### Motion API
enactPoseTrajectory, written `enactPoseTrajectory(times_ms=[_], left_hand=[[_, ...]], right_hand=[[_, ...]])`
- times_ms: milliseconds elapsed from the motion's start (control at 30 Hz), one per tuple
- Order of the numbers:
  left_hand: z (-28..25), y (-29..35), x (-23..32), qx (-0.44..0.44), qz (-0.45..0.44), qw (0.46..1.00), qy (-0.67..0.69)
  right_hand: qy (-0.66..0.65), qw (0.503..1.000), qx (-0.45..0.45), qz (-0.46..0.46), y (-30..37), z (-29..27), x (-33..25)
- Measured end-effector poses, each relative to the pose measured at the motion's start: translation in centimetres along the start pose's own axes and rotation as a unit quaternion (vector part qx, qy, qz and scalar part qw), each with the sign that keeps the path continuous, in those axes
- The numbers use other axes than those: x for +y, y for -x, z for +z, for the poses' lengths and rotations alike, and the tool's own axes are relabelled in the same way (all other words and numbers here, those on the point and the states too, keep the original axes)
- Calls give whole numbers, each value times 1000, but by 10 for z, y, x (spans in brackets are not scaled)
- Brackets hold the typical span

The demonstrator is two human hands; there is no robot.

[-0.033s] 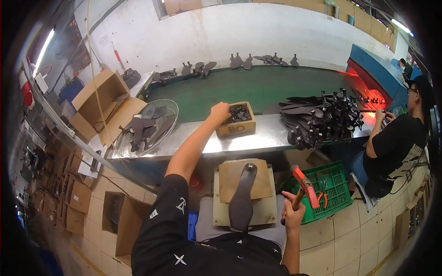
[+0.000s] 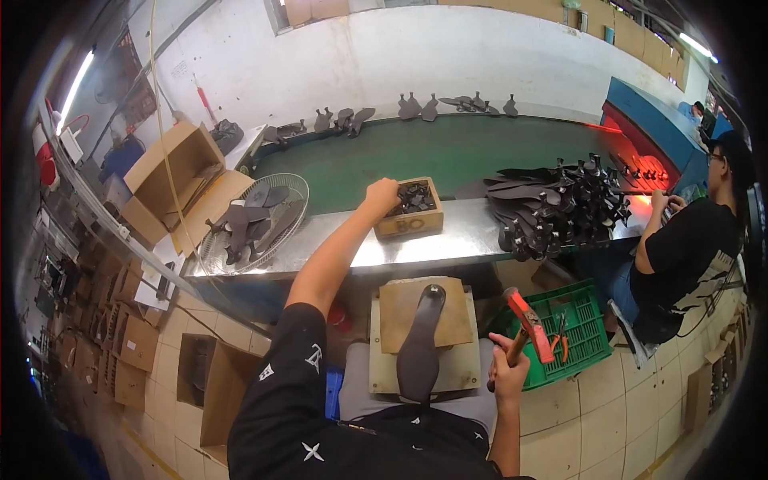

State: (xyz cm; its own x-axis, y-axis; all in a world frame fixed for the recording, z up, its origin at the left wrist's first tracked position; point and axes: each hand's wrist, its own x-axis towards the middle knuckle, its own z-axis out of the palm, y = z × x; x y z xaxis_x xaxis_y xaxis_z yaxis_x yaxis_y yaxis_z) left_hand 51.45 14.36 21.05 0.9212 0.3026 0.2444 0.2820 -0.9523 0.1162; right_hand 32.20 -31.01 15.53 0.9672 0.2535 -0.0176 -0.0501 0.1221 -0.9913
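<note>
My left hand (image 2: 382,194) is closed at the left end of a small wooden box (image 2: 410,225) filled with small black pieces (image 2: 416,198); its fingertips are hidden, and I cannot make out what they hold. My right hand (image 2: 510,374) grips the wooden handle of a hammer (image 2: 534,326), its reddish head raised beside my lap. Between my arms, a dark grey shoe insole (image 2: 418,360) lies lengthwise on a tan board (image 2: 395,316) atop a pale block (image 2: 466,370). A small black fitting (image 2: 434,293) shows at the insole's narrow far end.
A large heap of dark insoles with black fittings (image 2: 552,204) covers the metal-edged bench's right side. A wire basket (image 2: 302,192) of insoles stands left. A green crate (image 2: 588,340) with orange-handled pliers (image 2: 565,350) sits right. Another person (image 2: 696,248) works beside a red-glowing machine (image 2: 640,152).
</note>
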Motion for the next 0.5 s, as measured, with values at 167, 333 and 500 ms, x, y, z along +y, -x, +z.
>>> enactPoseTrajectory(times_ms=[167, 333, 500], left_hand=[[-1, 9, -17, 76, -9, 996, 48], [-52, 66, 28, 221, 15, 906, 360], [-128, 238, 137, 374, 163, 844, 348]], right_hand=[[-4, 1000, -8, -2, 1, 0, -2], [-38, 997, -9, -71, -10, 16, -24], [-99, 978, -149, -107, -31, 64, -87]])
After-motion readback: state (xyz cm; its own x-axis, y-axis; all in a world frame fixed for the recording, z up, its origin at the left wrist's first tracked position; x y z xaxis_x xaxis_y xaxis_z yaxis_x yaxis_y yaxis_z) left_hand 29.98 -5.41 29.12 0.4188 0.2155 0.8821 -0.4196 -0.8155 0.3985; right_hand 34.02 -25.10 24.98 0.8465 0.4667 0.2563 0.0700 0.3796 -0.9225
